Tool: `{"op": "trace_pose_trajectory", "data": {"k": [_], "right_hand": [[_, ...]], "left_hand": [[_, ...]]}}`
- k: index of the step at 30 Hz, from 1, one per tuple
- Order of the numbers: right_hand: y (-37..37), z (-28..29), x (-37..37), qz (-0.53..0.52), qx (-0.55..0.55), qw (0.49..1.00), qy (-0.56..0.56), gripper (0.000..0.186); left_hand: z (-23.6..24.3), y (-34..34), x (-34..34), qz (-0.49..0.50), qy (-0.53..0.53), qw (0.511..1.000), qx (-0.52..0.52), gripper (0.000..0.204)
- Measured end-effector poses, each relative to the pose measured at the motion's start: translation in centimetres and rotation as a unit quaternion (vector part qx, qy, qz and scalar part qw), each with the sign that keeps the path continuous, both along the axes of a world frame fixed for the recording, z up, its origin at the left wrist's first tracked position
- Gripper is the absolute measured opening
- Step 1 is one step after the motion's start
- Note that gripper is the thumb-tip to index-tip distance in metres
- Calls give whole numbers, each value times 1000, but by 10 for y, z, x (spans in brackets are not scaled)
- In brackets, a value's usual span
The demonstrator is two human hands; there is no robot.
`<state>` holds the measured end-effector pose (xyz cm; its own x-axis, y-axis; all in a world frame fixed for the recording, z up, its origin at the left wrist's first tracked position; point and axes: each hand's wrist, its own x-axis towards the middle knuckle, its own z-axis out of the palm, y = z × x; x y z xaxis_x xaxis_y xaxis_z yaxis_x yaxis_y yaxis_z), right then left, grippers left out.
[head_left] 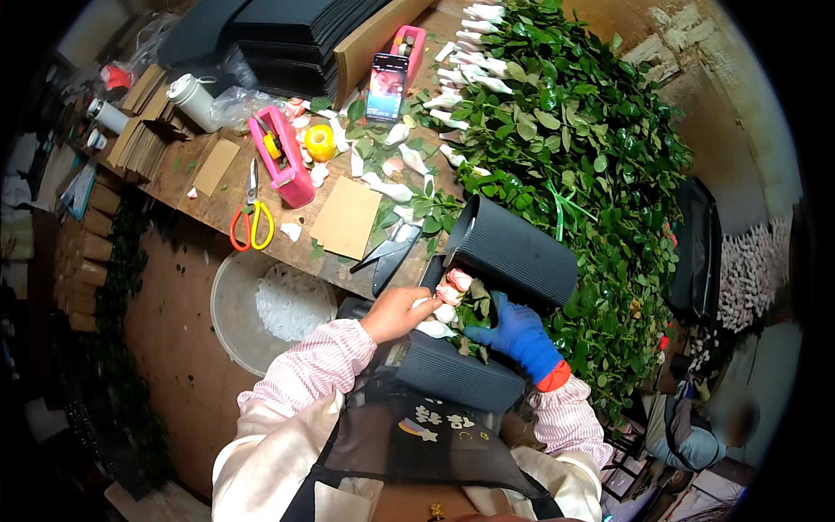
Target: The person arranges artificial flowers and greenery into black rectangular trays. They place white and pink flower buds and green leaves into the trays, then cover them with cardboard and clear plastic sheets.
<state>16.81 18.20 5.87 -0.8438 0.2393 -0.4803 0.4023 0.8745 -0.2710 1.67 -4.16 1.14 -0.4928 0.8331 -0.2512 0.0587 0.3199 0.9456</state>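
Observation:
Pink roses [455, 284], some with white net sleeves over their heads, lie between two dark ribbed curved sheets in front of me. The upper sheet [515, 254] stands curved on the table's edge side; the lower sheet [457, 372] lies close to my apron. My bare left hand [396, 314] is closed at the rose heads, its fingertips against them. In a blue glove, my right hand [520, 337] is wrapped at the leafy stems [475, 309], thumb and fingers on either side of the leaves. The stems inside the grip are hidden.
A wooden table [187, 178] holds scissors [251, 217], a pink tape dispenser [287, 170], brown cards [346, 217], a phone [387, 87] and dark sheets [291, 39]. Many sleeved leafy roses [574, 130] pile up right. A white bucket [235, 313] stands below; another person [687, 435] is at far right.

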Motion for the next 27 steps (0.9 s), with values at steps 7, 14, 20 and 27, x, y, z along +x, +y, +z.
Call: {"op": "trace_pose_trajectory", "data": {"k": [7, 14, 20, 27], "right_hand": [[-16, -23, 0, 31, 130, 988, -73, 105], [-9, 8, 0, -13, 91, 992, -86, 94], [-25, 59, 2, 18, -47, 993, 107, 34], [-36, 14, -5, 136, -4, 989, -53, 33]], "left_hand": [[-15, 5, 12, 61, -29, 996, 53, 27], [0, -25, -26, 279, -137, 929, 202, 20], [0, -42, -18, 30, -33, 999, -26, 31], [1, -11, -17, -157, 55, 980, -111, 38]]}}
